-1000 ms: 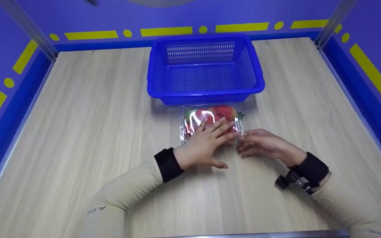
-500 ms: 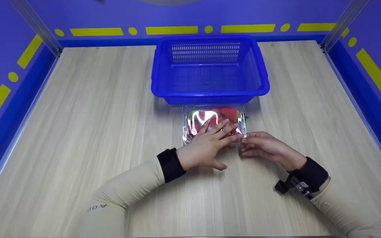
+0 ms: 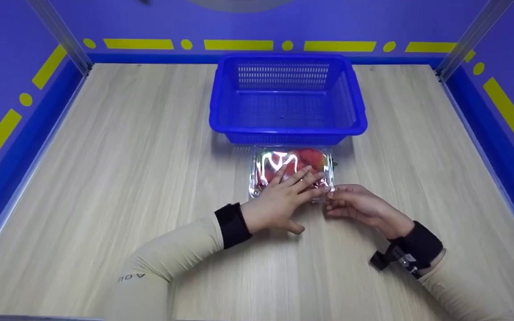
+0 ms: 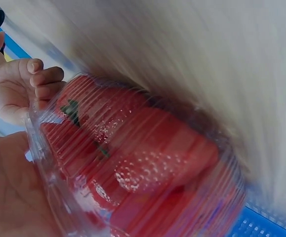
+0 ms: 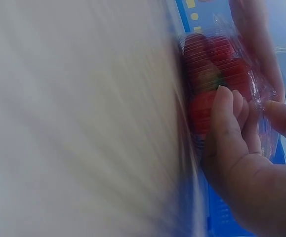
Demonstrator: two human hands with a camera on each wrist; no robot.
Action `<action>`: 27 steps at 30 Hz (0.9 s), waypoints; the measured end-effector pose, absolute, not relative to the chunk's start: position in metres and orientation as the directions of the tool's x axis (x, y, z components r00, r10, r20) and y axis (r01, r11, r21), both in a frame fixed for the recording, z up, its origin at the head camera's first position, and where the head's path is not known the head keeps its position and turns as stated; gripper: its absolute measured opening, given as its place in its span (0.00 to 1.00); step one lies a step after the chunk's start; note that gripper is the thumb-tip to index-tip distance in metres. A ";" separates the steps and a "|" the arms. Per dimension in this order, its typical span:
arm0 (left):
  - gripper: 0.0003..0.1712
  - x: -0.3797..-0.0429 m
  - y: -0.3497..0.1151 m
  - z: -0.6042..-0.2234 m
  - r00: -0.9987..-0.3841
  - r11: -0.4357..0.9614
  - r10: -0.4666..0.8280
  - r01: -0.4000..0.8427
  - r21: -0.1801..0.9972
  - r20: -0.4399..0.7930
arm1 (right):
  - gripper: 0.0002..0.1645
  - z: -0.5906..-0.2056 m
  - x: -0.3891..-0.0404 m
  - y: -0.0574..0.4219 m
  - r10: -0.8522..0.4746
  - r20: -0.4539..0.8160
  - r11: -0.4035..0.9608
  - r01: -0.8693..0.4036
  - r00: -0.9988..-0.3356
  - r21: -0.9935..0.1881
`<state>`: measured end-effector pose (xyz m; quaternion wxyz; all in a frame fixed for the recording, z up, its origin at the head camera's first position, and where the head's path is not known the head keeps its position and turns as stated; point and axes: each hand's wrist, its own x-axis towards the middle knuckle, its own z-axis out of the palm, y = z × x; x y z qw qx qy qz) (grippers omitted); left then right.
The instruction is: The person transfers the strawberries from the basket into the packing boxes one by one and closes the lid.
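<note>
A clear plastic clamshell box of strawberries (image 3: 312, 157) rests on the table, just in front of a blue plastic basket (image 3: 288, 131). My left hand (image 3: 279, 203) lies across its lid with fingers spread and straight, thumb held off to the side. At the box's near right corner, my right hand (image 3: 362, 203) pinches the rim between thumb and curled fingers, which the right wrist view shows close up. Red berries and green leaves (image 4: 71, 111) show through the ribbed wall in the left wrist view. Part of the lid is hidden under my left hand.
The basket has slotted walls and nothing visible in it. Pale wood-grain table (image 3: 150, 147) extends on both sides. Blue panels with yellow dashes (image 3: 239, 45) enclose the back and sides.
The head view has shifted slightly, so the scene sits a little lower and further right. Both hands keep nearly the same places on the strawberry box.
</note>
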<state>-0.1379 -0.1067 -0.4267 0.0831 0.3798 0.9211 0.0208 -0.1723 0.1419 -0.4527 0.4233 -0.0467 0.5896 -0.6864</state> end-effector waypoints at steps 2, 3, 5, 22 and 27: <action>0.63 -0.137 -0.107 -0.428 -0.695 0.708 0.705 0.701 0.088 -0.143 | 0.12 -0.454 -0.171 0.142 -0.634 -0.437 0.055 0.526 -0.638 -0.848; 0.63 -0.137 -0.107 -0.428 -0.694 0.707 0.706 0.702 0.081 -0.143 | 0.12 -0.455 -0.171 0.142 -0.632 -0.440 0.057 0.528 -0.638 -0.848; 0.63 -0.137 -0.107 -0.429 -0.693 0.705 0.708 0.706 0.071 -0.138 | 0.12 -0.455 -0.170 0.142 -0.630 -0.442 0.058 0.529 -0.638 -0.847; 0.63 -0.136 -0.108 -0.433 -0.705 0.713 0.702 0.693 0.107 -0.106 | 0.14 -0.456 -0.172 0.140 -0.643 -0.403 0.051 0.489 -0.651 -0.871; 0.62 -0.136 -0.108 -0.433 -0.698 0.704 0.710 0.704 0.090 -0.095 | 0.16 -0.455 -0.172 0.141 -0.647 -0.361 0.041 0.443 -0.671 -0.896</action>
